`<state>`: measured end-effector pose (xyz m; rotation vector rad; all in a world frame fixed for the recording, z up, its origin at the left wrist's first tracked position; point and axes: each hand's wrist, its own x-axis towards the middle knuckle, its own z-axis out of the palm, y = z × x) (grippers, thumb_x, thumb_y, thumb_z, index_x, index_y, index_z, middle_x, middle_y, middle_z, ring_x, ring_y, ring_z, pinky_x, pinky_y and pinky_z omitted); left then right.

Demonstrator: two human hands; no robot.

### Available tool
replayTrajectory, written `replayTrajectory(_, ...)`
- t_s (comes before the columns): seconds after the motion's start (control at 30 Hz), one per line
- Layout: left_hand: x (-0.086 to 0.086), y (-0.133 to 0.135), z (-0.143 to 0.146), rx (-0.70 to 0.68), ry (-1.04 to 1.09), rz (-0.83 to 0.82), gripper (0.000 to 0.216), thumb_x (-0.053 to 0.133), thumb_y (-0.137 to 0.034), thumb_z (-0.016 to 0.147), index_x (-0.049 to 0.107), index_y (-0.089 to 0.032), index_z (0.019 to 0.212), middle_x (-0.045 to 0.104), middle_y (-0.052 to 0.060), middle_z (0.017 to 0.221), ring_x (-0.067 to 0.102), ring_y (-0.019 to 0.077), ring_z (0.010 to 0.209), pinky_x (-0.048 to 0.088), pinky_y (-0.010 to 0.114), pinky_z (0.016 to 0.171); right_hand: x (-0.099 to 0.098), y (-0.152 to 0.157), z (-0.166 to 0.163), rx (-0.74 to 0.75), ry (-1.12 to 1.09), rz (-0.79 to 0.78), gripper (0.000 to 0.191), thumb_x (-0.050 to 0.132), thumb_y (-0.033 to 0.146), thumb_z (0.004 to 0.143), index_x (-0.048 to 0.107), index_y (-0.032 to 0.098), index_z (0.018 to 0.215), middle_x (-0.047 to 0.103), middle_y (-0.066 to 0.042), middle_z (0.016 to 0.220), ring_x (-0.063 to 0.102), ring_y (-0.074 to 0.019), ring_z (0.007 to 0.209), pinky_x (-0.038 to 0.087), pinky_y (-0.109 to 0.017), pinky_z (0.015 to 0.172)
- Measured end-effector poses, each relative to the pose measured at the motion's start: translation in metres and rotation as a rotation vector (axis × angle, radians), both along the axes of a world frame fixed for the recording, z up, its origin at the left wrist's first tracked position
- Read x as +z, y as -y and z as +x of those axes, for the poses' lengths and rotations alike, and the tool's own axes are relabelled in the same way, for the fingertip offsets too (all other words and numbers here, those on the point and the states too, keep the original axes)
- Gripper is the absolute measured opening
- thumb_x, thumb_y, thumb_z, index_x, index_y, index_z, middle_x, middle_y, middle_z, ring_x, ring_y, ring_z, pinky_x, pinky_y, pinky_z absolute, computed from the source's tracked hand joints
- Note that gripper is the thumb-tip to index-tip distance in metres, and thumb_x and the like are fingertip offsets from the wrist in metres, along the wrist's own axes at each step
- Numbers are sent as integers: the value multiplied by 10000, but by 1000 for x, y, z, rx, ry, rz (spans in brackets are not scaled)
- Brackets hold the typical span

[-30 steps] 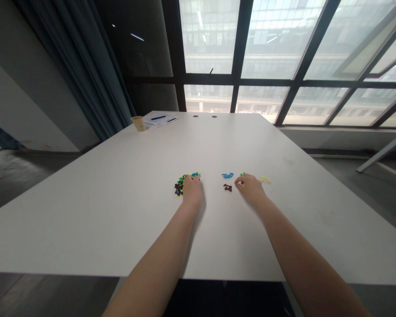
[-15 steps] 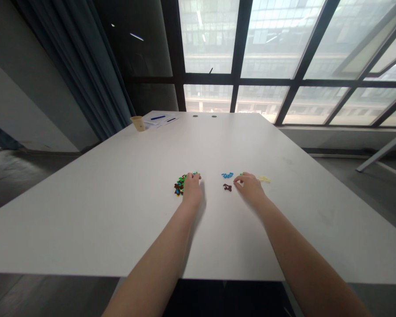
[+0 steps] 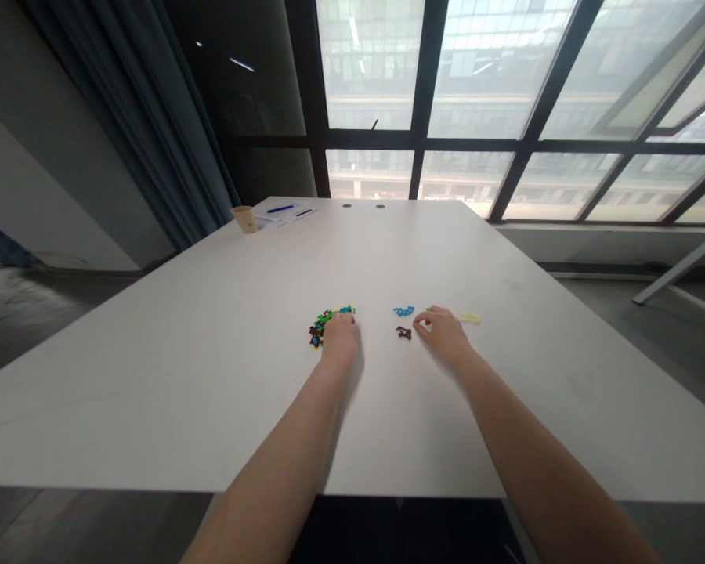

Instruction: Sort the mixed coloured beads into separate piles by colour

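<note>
Mid-frame, the left hand [image 3: 339, 338] is partly covering small multicoloured pieces [image 3: 316, 331], the right hand [image 3: 443, 332] curling beside dark-brown bits [image 3: 407, 334], grips unclear; light pinching should be preventing scatter.

left hand [image 3: 339, 335]: bare | right hand [image 3: 443, 330]: bare | forearms [image 3: 285, 442]: bare | lap clothing [image 3: 358, 533]: near-black

Pile [image 3: 317, 332] at left and far side of my left hand [image 3: 339, 338]. Just left of my right hand [image 3: 445, 330]: far cluster [image 3: 404, 311] behind near cluster [image 3: 404, 333]; third cluster [image 3: 471, 318] on right side. Far beyond left hand, leftward: cup [image 3: 246, 221], papers [image 3: 273, 215] with pens [image 3: 280, 209] on top. All on table [image 3: 153, 392].
</note>
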<state>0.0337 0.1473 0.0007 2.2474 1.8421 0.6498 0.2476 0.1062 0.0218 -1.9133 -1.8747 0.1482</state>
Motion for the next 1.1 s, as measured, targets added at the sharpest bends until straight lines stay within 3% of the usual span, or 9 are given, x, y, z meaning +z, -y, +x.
replayTrajectory(0.33, 12, 2, 4, -43, 144, 74, 353, 353, 51, 650, 579, -162, 818, 529, 77, 882, 515, 194, 878, 407, 323, 807, 1, 0, -2, 8, -11, -7, 182, 502, 277, 772, 678, 232, 763, 573, -30, 778, 496, -154, 806, 337, -262, 723)
replayTrajectory(0.6, 16, 6, 19, -301, 687, 151, 243, 436, 3, 685, 529, -179, 816, 483, 34, 899, 507, 127, 828, 497, 279, 732, 2, 2, -4, 25, -34, 61, 172, 509, 263, 771, 674, 226, 739, 577, -34, 764, 505, -159, 786, 356, -269, 712)
replayTrajectory(0.8, 22, 18, 30, -543, 890, 246, 120, 477, -101, 786, 509, -197, 851, 471, 34, 949, 486, 117, 914, 504, 247, 732, 7, 0, -10, 197, -148, 240, 148, 528, 234, 777, 672, 209, 794, 584, -36, 756, 520, -159, 781, 378, -290, 758)
replayTrajectory(1.1, 24, 26, 34, -591, 1003, 261, 91, 494, -109, 802, 514, -194, 829, 467, 31, 940, 490, 117, 916, 491, 249, 739, 15, 9, -31, 382, -274, 455, 141, 577, 230, 780, 635, 220, 907, 583, -19, 766, 517, -159, 792, 403, -303, 773)
